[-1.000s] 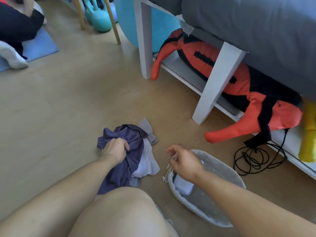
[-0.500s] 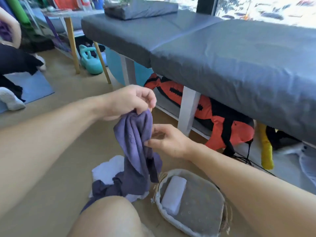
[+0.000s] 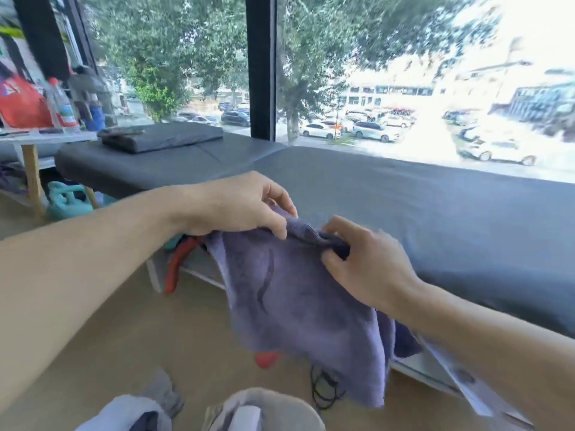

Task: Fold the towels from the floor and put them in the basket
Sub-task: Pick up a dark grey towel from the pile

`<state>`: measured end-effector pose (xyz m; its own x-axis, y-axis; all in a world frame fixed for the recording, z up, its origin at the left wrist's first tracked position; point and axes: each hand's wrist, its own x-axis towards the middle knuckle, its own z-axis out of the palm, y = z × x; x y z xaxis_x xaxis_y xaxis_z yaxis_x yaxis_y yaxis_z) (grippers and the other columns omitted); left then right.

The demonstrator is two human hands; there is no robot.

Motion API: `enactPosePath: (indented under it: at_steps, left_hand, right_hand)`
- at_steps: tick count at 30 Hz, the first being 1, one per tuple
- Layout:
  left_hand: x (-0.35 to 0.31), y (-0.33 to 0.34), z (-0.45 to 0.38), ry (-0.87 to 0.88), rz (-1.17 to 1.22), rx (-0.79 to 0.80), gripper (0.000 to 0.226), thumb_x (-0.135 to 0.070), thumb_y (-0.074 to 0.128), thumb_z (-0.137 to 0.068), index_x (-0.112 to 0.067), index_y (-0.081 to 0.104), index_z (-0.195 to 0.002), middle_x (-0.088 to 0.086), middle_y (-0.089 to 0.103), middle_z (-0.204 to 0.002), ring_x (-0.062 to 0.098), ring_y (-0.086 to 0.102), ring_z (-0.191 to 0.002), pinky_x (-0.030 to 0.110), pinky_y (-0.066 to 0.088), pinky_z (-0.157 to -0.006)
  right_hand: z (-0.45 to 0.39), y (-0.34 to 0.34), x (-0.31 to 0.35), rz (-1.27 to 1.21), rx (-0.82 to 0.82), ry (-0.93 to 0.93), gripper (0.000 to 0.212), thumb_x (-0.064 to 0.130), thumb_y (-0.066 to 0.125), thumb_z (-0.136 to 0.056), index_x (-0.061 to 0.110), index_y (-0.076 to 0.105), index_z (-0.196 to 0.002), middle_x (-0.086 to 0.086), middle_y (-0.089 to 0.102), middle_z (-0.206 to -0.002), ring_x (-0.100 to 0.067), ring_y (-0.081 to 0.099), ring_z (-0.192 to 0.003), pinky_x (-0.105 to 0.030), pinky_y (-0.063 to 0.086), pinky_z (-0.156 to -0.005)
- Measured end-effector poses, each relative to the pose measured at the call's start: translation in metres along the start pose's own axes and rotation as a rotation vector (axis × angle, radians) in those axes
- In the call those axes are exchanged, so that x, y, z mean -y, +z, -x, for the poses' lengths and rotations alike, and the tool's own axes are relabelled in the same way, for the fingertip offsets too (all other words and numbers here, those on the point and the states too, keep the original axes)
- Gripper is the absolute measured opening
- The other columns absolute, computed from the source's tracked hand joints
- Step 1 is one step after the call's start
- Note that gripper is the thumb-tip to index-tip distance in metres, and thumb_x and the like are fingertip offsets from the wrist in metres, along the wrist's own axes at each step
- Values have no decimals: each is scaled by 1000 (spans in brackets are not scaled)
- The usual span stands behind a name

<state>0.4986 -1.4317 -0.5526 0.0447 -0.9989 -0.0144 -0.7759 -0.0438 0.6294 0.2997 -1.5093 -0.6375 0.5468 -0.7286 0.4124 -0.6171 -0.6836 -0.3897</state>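
We are at the opening-out step: the purple towel (image 3: 298, 309) is up off the floor and held in the air so that it can be folded. Our left hand (image 3: 245, 206) pinches its top edge between thumb and fingers, and our right hand (image 3: 364, 262) grips the same edge just beside it, fingers curled round a bunched dark corner. The hands sit close together, so the towel hangs below them in a loose sheet with creases, in front of the grey massage bed (image 3: 435, 213).

We judge that the next move calls for sliding the hands apart along that edge to find both corners and pull the cloth flat before the first fold. The basket (image 3: 273, 405) sits below the towel at the bottom of the view, with a white folded towel (image 3: 247, 418) in it. More towels (image 3: 130, 412) lie on the floor just left of the basket.
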Motion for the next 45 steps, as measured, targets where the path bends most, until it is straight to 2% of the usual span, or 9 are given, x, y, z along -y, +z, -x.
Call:
enactPosePath:
  at_steps: [4, 9, 20, 24, 30, 35, 38, 41, 45]
  left_hand:
    - [-40, 2, -25, 80, -21, -16, 10, -23, 82, -80, -23, 76, -88, -3, 78, -81, 9, 70, -70, 30, 56, -70]
    - [-50, -9, -66, 89, -190, -157, 11, -20, 84, -78, -25, 74, -80, -4, 76, -76, 17, 69, -75, 33, 52, -72]
    - [-18, 6, -180, -62, -243, -470, 24, 2, 69, -79, -21, 67, -71, 5, 68, -81, 27, 60, -80, 28, 43, -63]
    - [-7, 21, -215, -118, -240, -473, 19, -6, 73, -77, -24, 67, -71, -4, 67, -85, 25, 62, -83, 31, 49, -72]
    - [10, 39, -247, -250, -419, -565, 13, -20, 76, -76, -27, 69, -68, -8, 69, -86, 25, 65, -85, 29, 47, -71]
    - [23, 53, -268, -388, -367, -457, 8, -16, 72, -75, -24, 74, -74, -5, 74, -71, 19, 71, -77, 30, 55, -80]
    - [26, 61, -283, -383, -187, -472, 9, -9, 63, -81, -14, 70, -80, 1, 73, -58, 15, 74, -65, 34, 60, -81]
    - [29, 72, -296, -307, -179, -597, 29, -2, 61, -77, -16, 63, -102, 11, 74, -96, 28, 68, -87, 32, 53, -82]
    - [39, 90, -306, -216, -322, -398, 79, -35, 69, -87, -23, 30, -155, 8, 41, -157, 33, 41, -142, 47, 34, -115]
  right_hand:
    - [-1, -50, -41, 162, -66, 119, 49, 9, 52, -69, 37, 60, -108, 17, 65, -109, -19, 60, -102, -32, 42, -71]
    - [5, -110, -105, 130, -73, 379, 20, 14, 46, -61, 28, 56, -71, 7, 61, -75, -29, 60, -81, -33, 49, -62]
    - [26, -224, -185, -124, 558, 717, 39, -3, 51, -77, 14, 73, -104, -10, 77, -89, -28, 74, -72, -32, 56, -53]
    - [14, -241, -226, -153, 435, 785, 25, -3, 61, -84, 8, 76, -101, -14, 78, -99, -34, 75, -92, -47, 58, -88]
    - [-11, -232, -298, 170, 401, 833, 35, 11, 88, -67, 24, 70, -93, -4, 72, -95, -28, 72, -84, -34, 58, -61]
    - [-23, -223, -325, 123, 568, 892, 41, 6, 89, -63, 19, 77, -101, -5, 79, -92, -26, 76, -87, -44, 60, -87]
    - [-32, -217, -341, -3, 382, 905, 28, 3, 85, -70, 13, 77, -95, -12, 78, -94, -32, 75, -88, -42, 59, -84]
    - [-44, -199, -365, 139, 86, 862, 29, -2, 79, -71, 17, 71, -92, -16, 74, -97, -33, 69, -85, -36, 56, -70]
    - [-53, -175, -365, 472, 131, 824, 65, 7, 59, -85, 24, 43, -145, -16, 53, -139, -35, 49, -125, -43, 43, -101]
